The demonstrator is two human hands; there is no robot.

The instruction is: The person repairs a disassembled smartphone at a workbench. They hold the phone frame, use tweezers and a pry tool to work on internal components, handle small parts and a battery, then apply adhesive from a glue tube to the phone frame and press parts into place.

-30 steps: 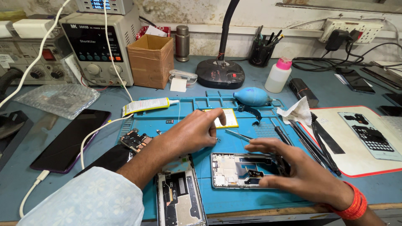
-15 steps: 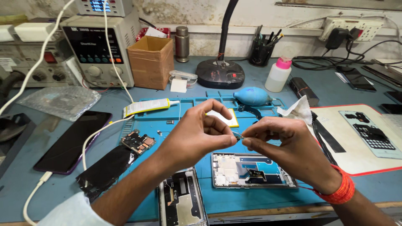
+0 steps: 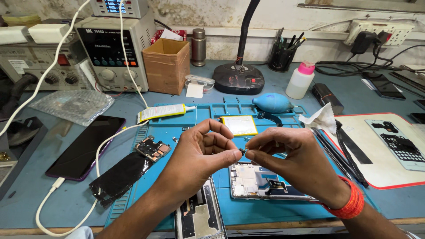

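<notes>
I hold both hands up over the blue mat (image 3: 177, 194), fingertips meeting at the middle of the view. My left hand (image 3: 201, 152) is pinched, thumb and forefinger closed on a tiny dark part (image 3: 242, 151); my right hand (image 3: 292, 161) is pinched too, its thumb and forefinger tips touching the same part from the 3 o'clock side. The part is too small to tell what it is, and I cannot tell which hand carries its weight.

Below the hands, at 6 o'clock, lies an open phone frame (image 3: 261, 181) with its insides showing; a second frame (image 3: 199, 217) lies at 7 o'clock by the table edge. A bare circuit board (image 3: 152, 149) sits at 9 o'clock from my left hand, beside a black film (image 3: 121, 175) and a dark phone (image 3: 84, 148) with a white cable (image 3: 102, 150) running across it. A yellow battery (image 3: 239, 125) rests at 12 o'clock, and a blue blower (image 3: 272, 102) beyond it.

The risk I judge greatest: the part slips between the two pinches, since so little of it is gripped. Falling from here it could drop into the open frame or bounce off the mat and get lost among the clutter. Squeezing harder to prevent that could bend or crack it. My left forearm also hovers near the second frame and could nudge it off the edge.
</notes>
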